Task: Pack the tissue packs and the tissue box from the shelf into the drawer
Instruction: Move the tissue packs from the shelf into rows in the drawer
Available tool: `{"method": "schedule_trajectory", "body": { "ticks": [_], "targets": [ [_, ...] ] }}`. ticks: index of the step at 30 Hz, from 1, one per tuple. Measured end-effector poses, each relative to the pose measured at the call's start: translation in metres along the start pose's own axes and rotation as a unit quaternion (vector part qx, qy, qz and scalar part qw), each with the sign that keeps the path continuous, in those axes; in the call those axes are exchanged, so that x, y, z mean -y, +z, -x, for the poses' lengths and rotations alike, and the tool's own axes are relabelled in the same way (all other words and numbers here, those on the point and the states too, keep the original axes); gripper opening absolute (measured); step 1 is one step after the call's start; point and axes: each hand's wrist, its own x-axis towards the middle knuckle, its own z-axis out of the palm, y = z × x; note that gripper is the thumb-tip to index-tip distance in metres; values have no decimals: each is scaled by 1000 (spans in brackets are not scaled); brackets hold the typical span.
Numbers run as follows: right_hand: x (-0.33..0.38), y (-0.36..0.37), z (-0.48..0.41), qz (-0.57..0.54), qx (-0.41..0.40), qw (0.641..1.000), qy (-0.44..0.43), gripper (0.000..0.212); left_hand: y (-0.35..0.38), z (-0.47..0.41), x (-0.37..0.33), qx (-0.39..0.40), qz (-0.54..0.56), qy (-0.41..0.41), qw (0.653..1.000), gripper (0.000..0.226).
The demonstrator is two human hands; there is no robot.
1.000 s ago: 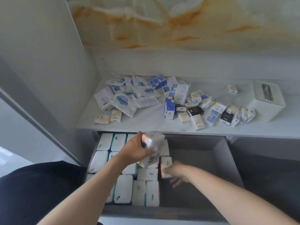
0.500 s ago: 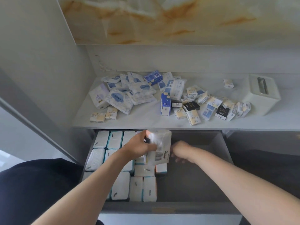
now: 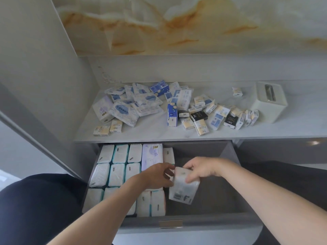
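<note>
Crinkly white plastic wraps the soft tissue pack [image 3: 184, 188], a plump rectangle with a barcode near its lower end. It hangs tilted over the bare grey floor of the open drawer [image 3: 212, 221], just right of the filed rows. The right hand [image 3: 203, 169] reaches in from the right with its fingers curled over the pack's upper edge, gripping it. The left hand [image 3: 157, 175] comes across the rows, thumb and forefinger pinching the pack's upper left corner.

White pillow-like packs [image 3: 116, 174] stand on edge in tight rows along the drawer's left half, with one lilac printed pack [image 3: 152, 156] in the back row. Up on the pale marbled shelf [image 3: 159, 134] lie a heap of glossy blue-and-white packs [image 3: 127, 108], a scatter of small pocket packs [image 3: 200, 119] and the square cream tissue box [image 3: 269, 103] at the right.

Half a second ago the left hand alone held the pack upright and higher; now it is lower, further right, and shared by both hands.
</note>
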Motion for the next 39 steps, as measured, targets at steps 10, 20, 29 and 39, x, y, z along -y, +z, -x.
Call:
{"method": "schedule_trajectory", "body": {
  "ticks": [10, 20, 29, 39],
  "targets": [
    [-2, 53, -28, 114, 15, 980, 161, 60, 17, -3, 27, 45, -303, 35, 951, 53],
    [4, 96, -51, -10, 43, 980, 193, 54, 17, -3, 35, 57, -293, 53, 953, 62],
    [16, 82, -54, 40, 25, 980, 193, 43, 8, -8, 25, 68, -311, 31, 948, 53],
    [59, -13, -41, 93, -95, 981, 141, 33, -38, -22, -15, -59, -192, 20, 979, 34]
  ]
}}
